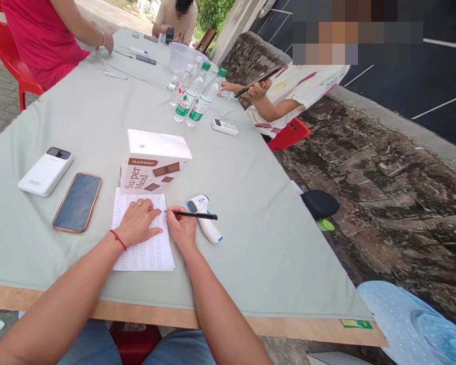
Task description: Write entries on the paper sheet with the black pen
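My left hand (139, 221) lies flat on a sheet of paper (148, 258) covered in small rows of writing, its fingers spread. Just right of the sheet's edge, my right hand (182, 228) grips a black pen (197, 215), the tip pointing left at the paper. Behind the paper stands a white and brown box (155, 162) printed "Super Meal". A white and blue infrared thermometer (206, 218) lies beside my right hand, partly under the pen. To the left rest a smartphone (78, 203) with a dark screen and a white power bank (46, 171).
Several green-capped water bottles (192, 99) stand mid-table near a clear plastic tub (184, 58). A white device (224, 127) lies at the right edge. Three people sit around the table (269, 253); one at right holds a tablet (256, 82).
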Demonstrator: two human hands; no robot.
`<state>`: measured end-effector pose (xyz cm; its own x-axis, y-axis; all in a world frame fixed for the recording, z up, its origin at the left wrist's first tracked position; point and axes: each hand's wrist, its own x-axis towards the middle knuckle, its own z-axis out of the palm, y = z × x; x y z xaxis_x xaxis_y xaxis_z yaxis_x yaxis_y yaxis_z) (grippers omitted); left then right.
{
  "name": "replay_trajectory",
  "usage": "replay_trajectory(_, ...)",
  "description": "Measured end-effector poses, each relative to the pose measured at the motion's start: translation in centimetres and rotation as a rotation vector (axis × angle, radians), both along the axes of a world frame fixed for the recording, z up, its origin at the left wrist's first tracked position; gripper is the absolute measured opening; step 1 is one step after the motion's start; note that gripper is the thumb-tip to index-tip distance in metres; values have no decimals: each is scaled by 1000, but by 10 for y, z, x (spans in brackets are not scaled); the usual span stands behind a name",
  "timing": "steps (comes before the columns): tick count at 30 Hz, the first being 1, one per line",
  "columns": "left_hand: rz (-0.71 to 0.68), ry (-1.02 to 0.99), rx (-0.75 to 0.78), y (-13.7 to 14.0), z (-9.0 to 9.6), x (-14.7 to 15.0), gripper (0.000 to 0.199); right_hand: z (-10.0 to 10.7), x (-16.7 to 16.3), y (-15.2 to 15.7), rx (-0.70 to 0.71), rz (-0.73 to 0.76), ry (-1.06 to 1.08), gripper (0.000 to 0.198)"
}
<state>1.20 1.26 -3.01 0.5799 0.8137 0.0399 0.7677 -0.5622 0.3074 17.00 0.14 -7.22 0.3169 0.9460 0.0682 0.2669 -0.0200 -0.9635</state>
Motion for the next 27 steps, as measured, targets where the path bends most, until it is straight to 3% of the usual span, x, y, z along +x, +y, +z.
replay_trajectory(27, -4, 5, 15, 0, -1, 0, 41, 2, -1, -1, 10, -7, 13, 16)
